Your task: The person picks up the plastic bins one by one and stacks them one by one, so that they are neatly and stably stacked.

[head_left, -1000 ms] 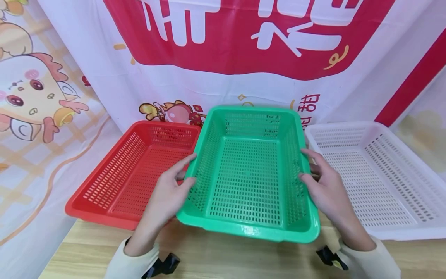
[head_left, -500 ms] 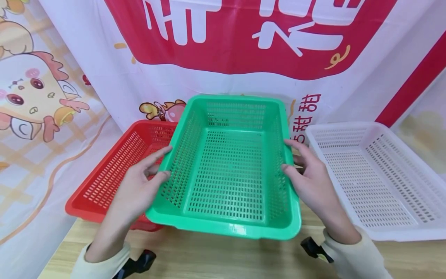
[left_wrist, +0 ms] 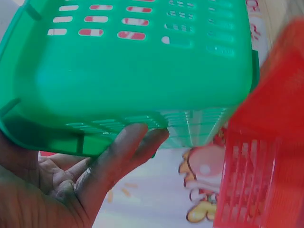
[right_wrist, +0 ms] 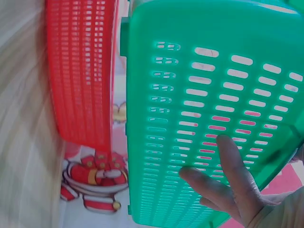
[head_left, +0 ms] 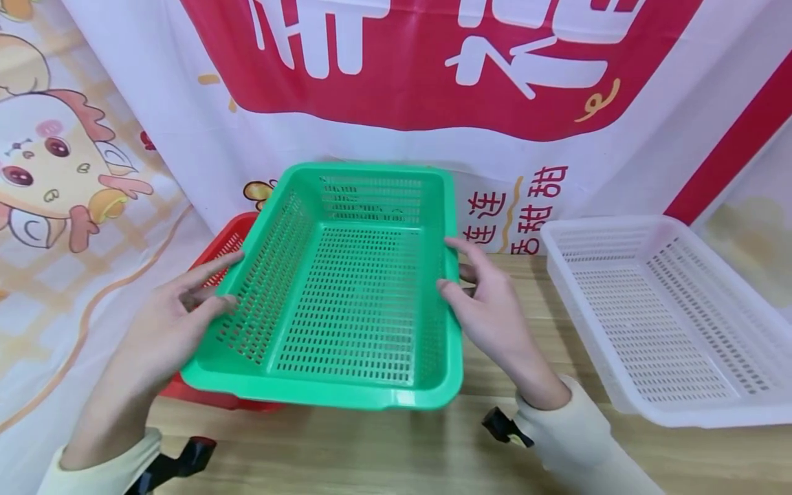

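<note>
Both hands (head_left: 167, 317) (head_left: 489, 302) hold a green basket (head_left: 322, 393) partly above a red basket (head_left: 213, 398).

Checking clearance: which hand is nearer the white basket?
Right. The right hand is left of the white basket; the left hand is farther left, across the green basket.

Printed cloth (head_left: 408, 89) behind wooden table (head_left: 346, 450)

The left hand (head_left: 163, 316) and right hand (head_left: 491, 302) are held well apart, fingers (head_left: 213, 267) and thumbs (head_left: 212, 311) turned inward in a grip.
</note>
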Demonstrator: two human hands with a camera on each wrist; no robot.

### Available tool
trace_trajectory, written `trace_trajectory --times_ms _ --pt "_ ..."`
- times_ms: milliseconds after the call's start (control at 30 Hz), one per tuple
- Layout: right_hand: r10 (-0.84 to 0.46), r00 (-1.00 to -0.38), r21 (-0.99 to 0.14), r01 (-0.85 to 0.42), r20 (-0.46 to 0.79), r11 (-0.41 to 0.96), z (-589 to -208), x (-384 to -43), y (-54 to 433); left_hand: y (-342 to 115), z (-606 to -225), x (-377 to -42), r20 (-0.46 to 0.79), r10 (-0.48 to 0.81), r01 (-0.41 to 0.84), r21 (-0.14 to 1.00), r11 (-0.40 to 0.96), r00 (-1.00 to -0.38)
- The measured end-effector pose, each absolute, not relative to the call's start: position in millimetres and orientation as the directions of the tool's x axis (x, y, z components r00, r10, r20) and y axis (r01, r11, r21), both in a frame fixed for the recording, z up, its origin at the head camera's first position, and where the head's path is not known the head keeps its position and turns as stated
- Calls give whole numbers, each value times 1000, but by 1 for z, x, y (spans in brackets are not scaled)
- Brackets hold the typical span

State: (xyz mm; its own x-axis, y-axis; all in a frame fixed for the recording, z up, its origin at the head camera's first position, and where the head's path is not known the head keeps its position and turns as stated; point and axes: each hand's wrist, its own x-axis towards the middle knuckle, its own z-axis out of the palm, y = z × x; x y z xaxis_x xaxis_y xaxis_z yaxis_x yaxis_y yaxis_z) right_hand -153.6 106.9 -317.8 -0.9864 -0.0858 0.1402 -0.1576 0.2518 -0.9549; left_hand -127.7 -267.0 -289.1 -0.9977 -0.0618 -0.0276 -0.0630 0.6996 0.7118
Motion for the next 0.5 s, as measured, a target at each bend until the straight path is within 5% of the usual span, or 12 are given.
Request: trace_trajectory --times_ms 233,500 --pt "-127 -981 -968 -169 147 184 -324 -161 74 -302 -290 -133 2 -75 -52 703 709 -997" --pt "-176 -968 -974 -200 179 110 -325 -162 37 -346 -299 -138 1 -31 -16 835 549 -1000"
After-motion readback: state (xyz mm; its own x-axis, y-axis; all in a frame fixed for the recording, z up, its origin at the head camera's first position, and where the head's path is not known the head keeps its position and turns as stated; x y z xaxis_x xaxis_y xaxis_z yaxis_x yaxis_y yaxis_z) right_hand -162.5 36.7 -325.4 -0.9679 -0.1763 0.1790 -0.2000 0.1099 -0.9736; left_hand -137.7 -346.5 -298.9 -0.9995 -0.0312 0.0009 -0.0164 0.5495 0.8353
